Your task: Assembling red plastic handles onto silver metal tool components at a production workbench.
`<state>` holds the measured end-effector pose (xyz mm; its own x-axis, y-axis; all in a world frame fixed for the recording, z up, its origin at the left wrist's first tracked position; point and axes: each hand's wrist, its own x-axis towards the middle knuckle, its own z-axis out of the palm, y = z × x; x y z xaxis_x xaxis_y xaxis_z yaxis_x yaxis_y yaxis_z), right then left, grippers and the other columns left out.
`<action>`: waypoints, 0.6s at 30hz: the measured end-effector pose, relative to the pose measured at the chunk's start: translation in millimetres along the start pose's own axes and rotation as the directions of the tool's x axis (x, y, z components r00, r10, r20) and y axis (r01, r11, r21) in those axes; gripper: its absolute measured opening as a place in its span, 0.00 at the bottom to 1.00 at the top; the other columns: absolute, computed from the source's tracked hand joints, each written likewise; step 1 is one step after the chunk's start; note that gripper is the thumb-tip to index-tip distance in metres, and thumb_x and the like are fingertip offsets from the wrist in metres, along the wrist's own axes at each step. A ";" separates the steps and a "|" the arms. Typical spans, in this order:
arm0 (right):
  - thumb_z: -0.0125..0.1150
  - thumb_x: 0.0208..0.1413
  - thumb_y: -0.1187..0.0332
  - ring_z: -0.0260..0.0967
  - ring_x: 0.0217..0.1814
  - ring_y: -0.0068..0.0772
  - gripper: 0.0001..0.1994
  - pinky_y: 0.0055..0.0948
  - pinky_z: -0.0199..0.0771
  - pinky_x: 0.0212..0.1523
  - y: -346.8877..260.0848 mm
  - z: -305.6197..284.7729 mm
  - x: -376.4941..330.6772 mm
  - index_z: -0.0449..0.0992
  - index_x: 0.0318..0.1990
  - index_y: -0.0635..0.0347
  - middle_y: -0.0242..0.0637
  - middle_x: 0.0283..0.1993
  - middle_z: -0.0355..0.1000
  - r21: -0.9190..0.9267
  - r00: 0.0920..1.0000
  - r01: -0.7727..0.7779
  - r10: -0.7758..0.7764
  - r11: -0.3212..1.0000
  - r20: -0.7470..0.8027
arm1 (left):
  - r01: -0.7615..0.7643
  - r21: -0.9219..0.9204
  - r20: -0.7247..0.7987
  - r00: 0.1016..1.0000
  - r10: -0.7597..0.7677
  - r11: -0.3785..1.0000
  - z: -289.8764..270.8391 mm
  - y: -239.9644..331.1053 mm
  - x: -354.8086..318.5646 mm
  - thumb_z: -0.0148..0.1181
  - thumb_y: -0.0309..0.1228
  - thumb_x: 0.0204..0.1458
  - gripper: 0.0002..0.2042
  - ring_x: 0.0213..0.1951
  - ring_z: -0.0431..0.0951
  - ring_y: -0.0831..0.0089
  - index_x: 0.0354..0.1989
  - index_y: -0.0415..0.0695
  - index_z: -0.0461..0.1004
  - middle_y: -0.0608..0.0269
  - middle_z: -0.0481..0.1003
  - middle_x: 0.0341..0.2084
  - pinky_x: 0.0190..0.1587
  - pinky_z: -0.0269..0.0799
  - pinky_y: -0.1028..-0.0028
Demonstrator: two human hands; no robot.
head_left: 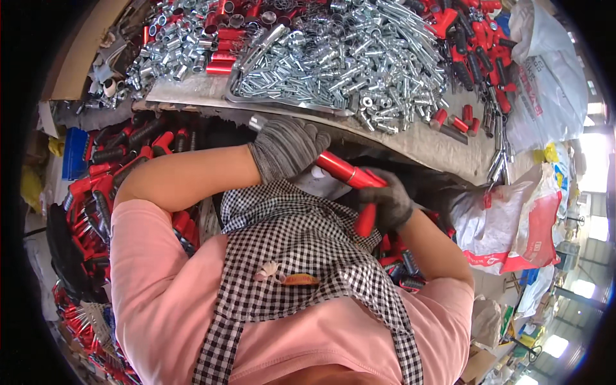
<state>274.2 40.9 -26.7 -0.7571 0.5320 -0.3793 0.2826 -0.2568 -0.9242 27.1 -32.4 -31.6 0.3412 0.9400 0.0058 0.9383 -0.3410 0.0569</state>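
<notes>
Both my hands wear grey knit gloves. My left hand (285,147) is closed around the far left end of a red tool with a tube-shaped body (337,167). A silver metal tip (257,122) sticks out past this fist, at the bench edge. My right hand (388,200) grips the other end of the tool, where a red handle-like part (365,220) points down toward my apron. The tool slants down to the right across my front, above my checkered apron (289,237). My gloves hide parts of it, so I cannot tell its exact kind.
The bench (443,151) carries a metal tray (289,102) heaped with small silver parts. Silver sleeves (176,54), red tool bodies (478,48) and short red cylinders (459,124) lie around it. More red-and-black tools (106,173) pile at my left. A white-and-red sack (507,218) stands right.
</notes>
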 end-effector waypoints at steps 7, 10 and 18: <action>0.63 0.44 0.68 0.68 0.27 0.40 0.16 0.38 0.70 0.30 18.6 11.9 3.9 0.72 0.43 0.60 0.37 0.28 0.70 -0.074 0.998 -0.049 0.052 0.996 0.037 | 0.127 -0.404 0.485 0.869 0.095 0.906 11.8 -3.9 8.9 0.62 0.38 0.41 0.15 0.30 0.80 0.58 0.35 0.43 0.74 0.52 0.78 0.25 0.30 0.75 0.59; 0.65 0.38 0.70 0.69 0.26 0.30 0.26 0.33 0.73 0.32 68.3 21.5 2.5 0.69 0.50 0.64 0.32 0.26 0.68 0.708 0.931 -0.363 0.205 0.606 0.302 | -0.067 -0.001 0.107 0.992 0.067 0.998 19.5 -17.2 10.8 0.55 0.35 0.45 0.09 0.29 0.79 0.58 0.32 0.44 0.73 0.56 0.77 0.23 0.29 0.75 0.58; 0.69 0.44 0.62 0.74 0.37 0.40 0.27 0.34 0.75 0.40 -17.6 29.5 10.8 0.70 0.50 0.68 0.44 0.38 0.74 -0.471 0.848 0.402 -0.513 0.785 -0.133 | 0.445 -0.006 -0.812 0.521 -0.264 0.895 -30.8 -31.7 1.0 0.60 0.30 0.42 0.24 0.44 0.71 0.57 0.53 0.42 0.69 0.52 0.73 0.40 0.52 0.65 0.65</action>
<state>243.7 27.3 -13.2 -0.7083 0.6905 0.1470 0.1954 0.3919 -0.8990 -4.1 -20.2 -2.6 -0.1154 0.5910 0.7984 0.9918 0.1131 0.0596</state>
